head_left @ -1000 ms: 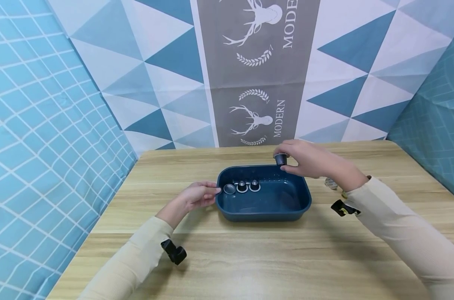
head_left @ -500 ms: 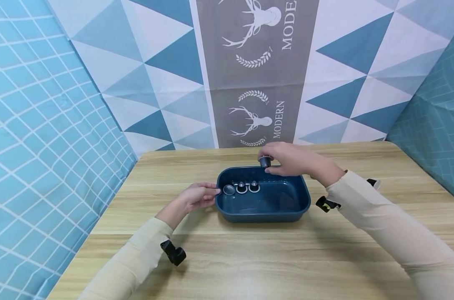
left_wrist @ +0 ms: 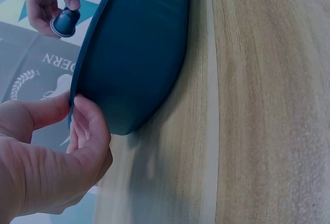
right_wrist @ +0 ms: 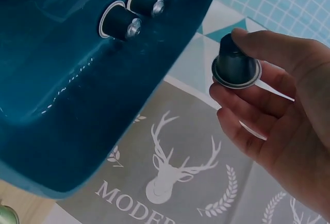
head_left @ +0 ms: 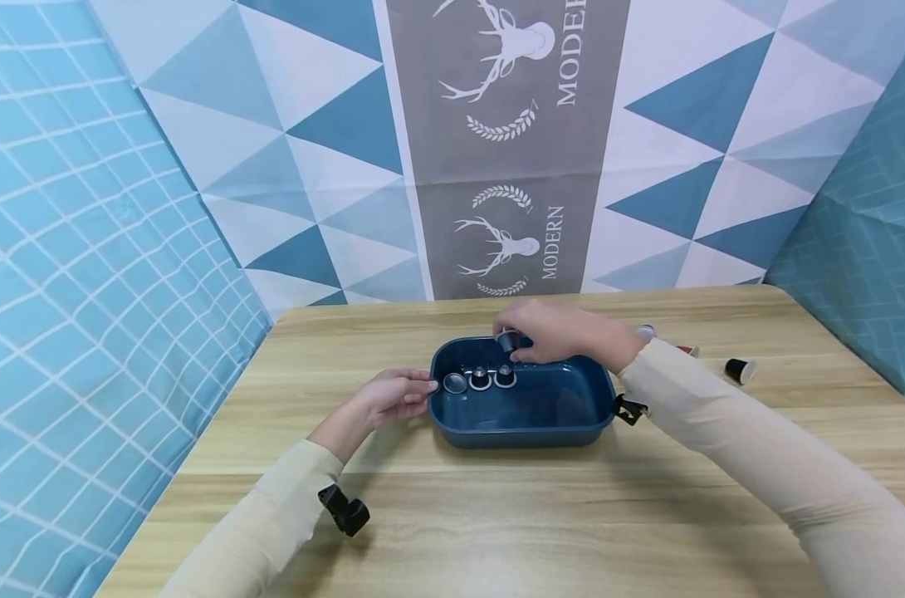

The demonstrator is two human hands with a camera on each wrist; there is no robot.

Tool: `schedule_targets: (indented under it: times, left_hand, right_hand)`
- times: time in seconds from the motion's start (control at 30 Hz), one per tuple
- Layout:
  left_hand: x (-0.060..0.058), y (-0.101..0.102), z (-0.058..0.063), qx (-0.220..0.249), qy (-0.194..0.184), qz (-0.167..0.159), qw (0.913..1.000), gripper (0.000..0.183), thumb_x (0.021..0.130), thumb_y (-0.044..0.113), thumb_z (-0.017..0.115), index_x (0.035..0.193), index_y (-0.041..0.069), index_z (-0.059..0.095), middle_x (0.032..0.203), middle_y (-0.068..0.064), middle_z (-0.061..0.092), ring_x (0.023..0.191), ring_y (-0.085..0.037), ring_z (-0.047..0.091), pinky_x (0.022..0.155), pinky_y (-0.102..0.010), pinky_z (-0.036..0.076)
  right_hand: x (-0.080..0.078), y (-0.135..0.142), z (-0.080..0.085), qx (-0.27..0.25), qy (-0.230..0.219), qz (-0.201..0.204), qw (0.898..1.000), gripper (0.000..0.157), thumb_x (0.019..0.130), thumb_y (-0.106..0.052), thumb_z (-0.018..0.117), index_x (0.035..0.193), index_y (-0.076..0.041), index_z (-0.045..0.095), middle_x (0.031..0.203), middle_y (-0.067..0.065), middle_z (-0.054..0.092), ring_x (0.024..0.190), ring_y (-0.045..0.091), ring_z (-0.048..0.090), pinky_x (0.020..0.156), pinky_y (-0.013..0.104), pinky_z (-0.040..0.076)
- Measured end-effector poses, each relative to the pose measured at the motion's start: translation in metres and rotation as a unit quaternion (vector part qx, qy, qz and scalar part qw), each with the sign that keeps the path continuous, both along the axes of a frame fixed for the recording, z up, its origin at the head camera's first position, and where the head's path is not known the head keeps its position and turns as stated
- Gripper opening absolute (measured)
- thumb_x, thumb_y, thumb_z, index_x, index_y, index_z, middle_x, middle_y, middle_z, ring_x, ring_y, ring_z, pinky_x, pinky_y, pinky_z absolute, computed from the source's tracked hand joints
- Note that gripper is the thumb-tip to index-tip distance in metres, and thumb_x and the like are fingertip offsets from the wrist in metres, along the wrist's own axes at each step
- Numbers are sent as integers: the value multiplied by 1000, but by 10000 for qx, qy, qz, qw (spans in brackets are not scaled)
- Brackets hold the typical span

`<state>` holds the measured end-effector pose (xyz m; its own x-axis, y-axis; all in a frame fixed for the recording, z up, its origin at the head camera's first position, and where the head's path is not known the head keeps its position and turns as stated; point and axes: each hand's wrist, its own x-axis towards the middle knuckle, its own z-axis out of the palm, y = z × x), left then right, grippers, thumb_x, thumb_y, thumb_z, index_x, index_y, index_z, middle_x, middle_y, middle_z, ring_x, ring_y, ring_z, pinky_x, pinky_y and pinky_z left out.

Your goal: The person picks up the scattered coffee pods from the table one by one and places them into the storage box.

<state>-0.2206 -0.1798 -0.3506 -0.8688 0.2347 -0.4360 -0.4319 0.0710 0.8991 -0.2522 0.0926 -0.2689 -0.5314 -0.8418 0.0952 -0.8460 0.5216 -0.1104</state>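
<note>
A dark blue rectangular plastic basin [head_left: 527, 436] sits on the table. My left hand [head_left: 393, 393] pinches its left rim between thumb and fingers, as the left wrist view shows closely. My right hand [head_left: 553, 332] holds a dark coffee capsule [right_wrist: 235, 64] by thumb and fingertips, over the back part of the basin in the head view. Inside, along the left, two capsules stand rim-down: one black capsule [head_left: 479, 379] and another [head_left: 506, 378] beside it. Left of them lies a third capsule [head_left: 455, 383] with its silvery round face showing.
On the table to the right lie a black capsule [head_left: 738, 370], a red one [head_left: 689, 350] partly behind the sleeve, and a bluish one [head_left: 647, 330] by the right wrist. A patterned cloth wall [head_left: 348, 166] stands along the table's back edge.
My right hand has moved left and down with the capsule, from the basin's back right to above its back left-middle. My left hand keeps its grip on the rim.
</note>
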Motion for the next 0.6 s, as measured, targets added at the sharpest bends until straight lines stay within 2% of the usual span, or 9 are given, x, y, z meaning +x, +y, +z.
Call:
schedule_targets:
  times: [0.37, 0.6]
  left_hand:
    - [2, 0, 1, -39, 5, 45, 10000, 30, 95, 5, 55, 123, -3, 45, 59, 7, 40, 53, -4, 35, 66, -18, 49]
    - [1, 0, 1, -80, -8, 65, 9999, 32, 95, 6, 56, 124, -3, 45, 60, 7, 42, 53, -4, 36, 66, -18, 49]
  right_hand:
    - [-9, -16, -7, 192, -220, 141, 9995, 27, 83, -11, 74, 106, -4, 63, 96, 6, 67, 83, 18, 59, 76, 32, 51]
    - [-13, -27, -11, 586, -219, -2, 9980, 30, 84, -14, 73, 110, -4, 62, 101, 8, 69, 86, 17, 61, 80, 33, 53]
